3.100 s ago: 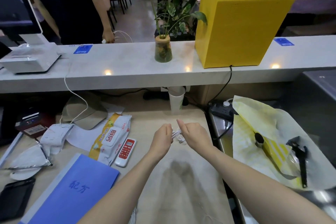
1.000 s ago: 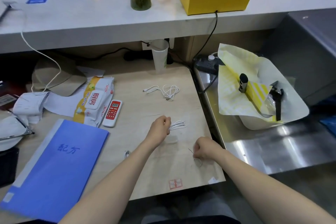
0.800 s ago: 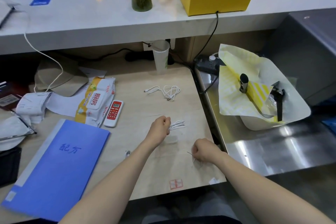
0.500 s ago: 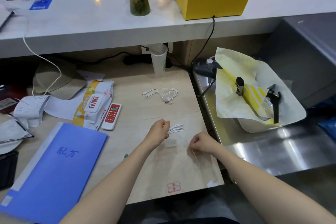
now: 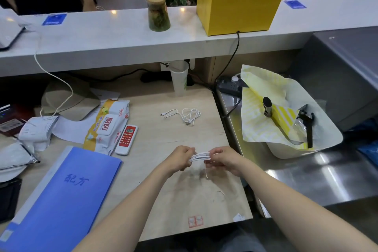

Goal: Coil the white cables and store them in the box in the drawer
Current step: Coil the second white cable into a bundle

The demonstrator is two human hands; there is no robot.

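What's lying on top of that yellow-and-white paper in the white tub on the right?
On the paper rest a dark cylinder, a black tool and clear plastic. The paper hides whatever lies in the tub beneath.

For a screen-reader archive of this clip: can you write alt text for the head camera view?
Both hands, left hand and right hand, hold a coiled white cable between them above a wooden desk. A second white cable lies loose farther back, with a blue folder and a red-and-white remote to the left.
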